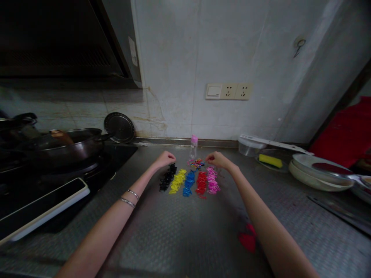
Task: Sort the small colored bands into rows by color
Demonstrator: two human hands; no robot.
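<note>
Small rubber bands lie sorted by colour in strips on the metal counter: black bands (pixel 167 178), yellow bands (pixel 177 181), blue bands (pixel 189 183), red bands (pixel 201 183) and pink bands (pixel 213 180). Behind them is a small mixed-colour pile of bands (pixel 197 164). My left hand (pixel 165 158) is closed in a pinch just above the far end of the black strip. Over the far end of the pink strip, my right hand (pixel 217 159) also pinches. Whatever either set of fingertips holds is too small to make out. A clear bottle with a pink cap (pixel 194 146) stands behind the mixed pile.
On the left are a stove with a pan (pixel 72 146), a round lid (pixel 119 127) and a long white-edged device (pixel 46 208). To the right are a plastic tub (pixel 251 146), a yellow sponge (pixel 270 160), stacked bowls (pixel 319 179) and a knife (pixel 339 212). A red object (pixel 247 241) lies near my right forearm.
</note>
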